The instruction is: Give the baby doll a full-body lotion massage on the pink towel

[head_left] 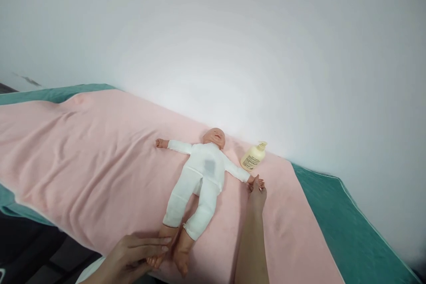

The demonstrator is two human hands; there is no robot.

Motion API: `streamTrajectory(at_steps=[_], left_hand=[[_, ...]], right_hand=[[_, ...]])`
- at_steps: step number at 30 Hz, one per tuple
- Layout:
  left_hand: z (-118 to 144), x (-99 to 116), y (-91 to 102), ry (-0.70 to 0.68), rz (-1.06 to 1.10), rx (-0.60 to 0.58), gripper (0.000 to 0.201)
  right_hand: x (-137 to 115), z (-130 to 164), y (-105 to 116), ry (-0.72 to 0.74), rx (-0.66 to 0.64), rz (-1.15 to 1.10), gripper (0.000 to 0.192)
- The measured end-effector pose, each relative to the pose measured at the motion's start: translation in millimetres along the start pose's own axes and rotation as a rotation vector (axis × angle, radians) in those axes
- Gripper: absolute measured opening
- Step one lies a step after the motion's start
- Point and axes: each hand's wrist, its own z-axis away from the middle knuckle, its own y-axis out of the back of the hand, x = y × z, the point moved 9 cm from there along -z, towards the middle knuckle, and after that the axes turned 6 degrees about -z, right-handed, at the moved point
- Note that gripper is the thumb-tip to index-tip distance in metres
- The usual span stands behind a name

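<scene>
A baby doll (206, 164) in a white cloth body suit lies on its back, with its head toward the wall and its arms spread wide. My right hand (257, 193) pinches the doll's hand on the right side, thumb on top. At the near edge, my left hand (135, 253) is closed around the doll's foot on the left, its fingers across the ankle and the thumb below. The doll's other foot (182, 255) lies bare beside it. Close to the doll's right-side forearm stands a pale yellow pump bottle (253, 157) with printed text.
A wrinkled pink blanket (83, 151) lies under the doll, over a green cover (336, 213) that shows at both ends. A white wall (266, 53) rises directly behind. Dark shapes (29, 248) sit below the near left edge.
</scene>
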Motion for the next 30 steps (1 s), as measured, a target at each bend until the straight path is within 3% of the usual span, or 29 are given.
streamTrajectory(at_steps=[4, 9, 13, 16, 19, 25, 30], left_hand=[[-12, 6, 17.1, -0.001, 0.024, 0.050, 0.050], [-40, 1, 51.4, 0.080, 0.025, 0.231, 0.043], [-77, -19, 62.3, 0.270, 0.111, 0.319, 0.034], [-107, -39, 59.4, 0.420, 0.216, 0.331, 0.030], [-134, -57, 57.6, 0.507, 0.290, 0.347, 0.035], [-161, -79, 55.3, 0.573, 0.428, 0.381, 0.043], [-153, -74, 49.6, 0.546, 0.462, 0.364, 0.043]], right_hand=[[-12, 11, -5, 0.049, 0.010, 0.009, 0.058], [-47, 52, -27, 0.352, -0.018, 0.033, 0.056], [-64, 96, -60, 0.625, -0.202, 0.166, 0.042], [-71, 130, -87, 0.913, -0.419, 0.303, 0.031], [-67, 154, -106, 1.118, -0.637, 0.409, 0.032], [-48, 160, -122, 1.147, -0.801, 0.640, 0.033], [-47, 151, -116, 1.050, -0.790, 0.530, 0.032]])
